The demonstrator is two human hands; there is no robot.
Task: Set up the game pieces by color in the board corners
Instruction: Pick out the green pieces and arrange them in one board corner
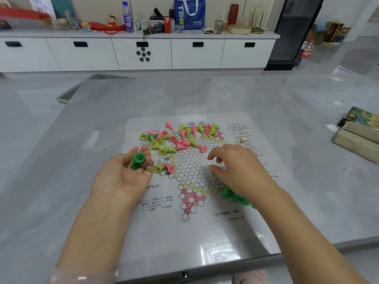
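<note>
Left hand [125, 173], palm up, cradles dark green pieces [137, 159]; right hand [235, 167] hovers loosely curled, grasping nothing, over the board [192, 171]. Seat pieces upright beside the green group [233, 195] at the board's near-right corner.

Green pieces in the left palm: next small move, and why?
Probably the right hand should pinch one green piece from the left hand and stand it with the green group at the board's near-right corner. The left palm cups a few greens, the right hand hovers over the board holding nothing, and pink and yellow pieces lie mixed farther back.
</note>
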